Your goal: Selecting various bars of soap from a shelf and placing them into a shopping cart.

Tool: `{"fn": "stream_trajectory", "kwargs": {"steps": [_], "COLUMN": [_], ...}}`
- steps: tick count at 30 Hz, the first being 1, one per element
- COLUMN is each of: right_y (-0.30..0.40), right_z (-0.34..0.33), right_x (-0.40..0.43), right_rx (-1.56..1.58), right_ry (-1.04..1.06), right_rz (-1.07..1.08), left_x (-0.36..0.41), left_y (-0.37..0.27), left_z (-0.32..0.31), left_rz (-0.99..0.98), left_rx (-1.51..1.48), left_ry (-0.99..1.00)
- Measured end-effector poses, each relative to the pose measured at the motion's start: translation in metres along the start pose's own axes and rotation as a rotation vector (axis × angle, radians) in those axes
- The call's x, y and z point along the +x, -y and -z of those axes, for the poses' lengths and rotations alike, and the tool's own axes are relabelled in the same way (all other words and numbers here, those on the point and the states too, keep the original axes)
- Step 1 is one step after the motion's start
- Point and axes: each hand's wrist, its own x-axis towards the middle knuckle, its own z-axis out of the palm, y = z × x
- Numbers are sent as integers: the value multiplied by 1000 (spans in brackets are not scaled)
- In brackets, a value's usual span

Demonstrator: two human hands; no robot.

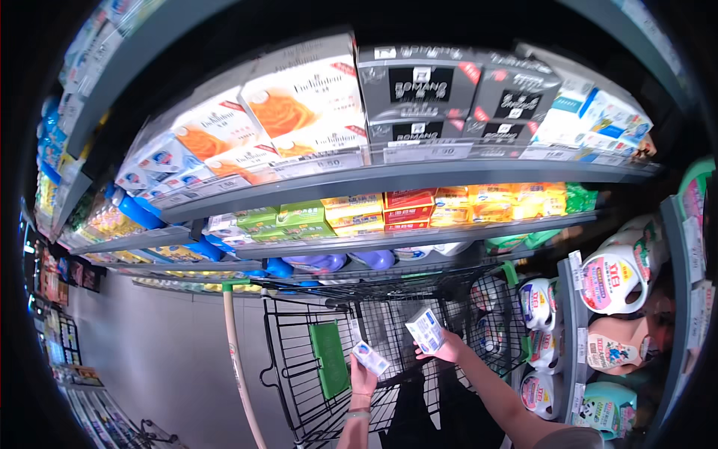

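Observation:
Over a wire shopping cart [286, 337], my left hand [363, 379] is closed on a small white soap box [371, 359] with a round blue and red mark. To its right, my right hand [446, 347] grips a larger white and blue box [425, 331], tilted, with print on its faces. The two boxes are apart. The cart has a green plastic panel [330, 359] and stands before me, with its wire basket below both hands. A bracelet is around my left wrist.
Shelves ahead hold white and orange soap boxes [305, 101], dark grey boxes [420, 90] and yellow packs [471, 205]. Detergent bottles [614, 280] line the right shelves. A pale pole [238, 359] stands upright left of the cart, over the tiled floor [168, 337].

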Motion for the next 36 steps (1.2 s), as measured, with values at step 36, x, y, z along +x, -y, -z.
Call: {"fn": "stream_trajectory", "kwargs": {"steps": [36], "right_y": [91], "right_z": [-272], "right_x": [-207], "right_rx": [-1542], "right_ry": [187], "right_rz": [522], "left_x": [-226], "left_y": [35], "left_z": [-167], "left_rz": [278], "left_rx": [-237], "left_ry": [725]}}
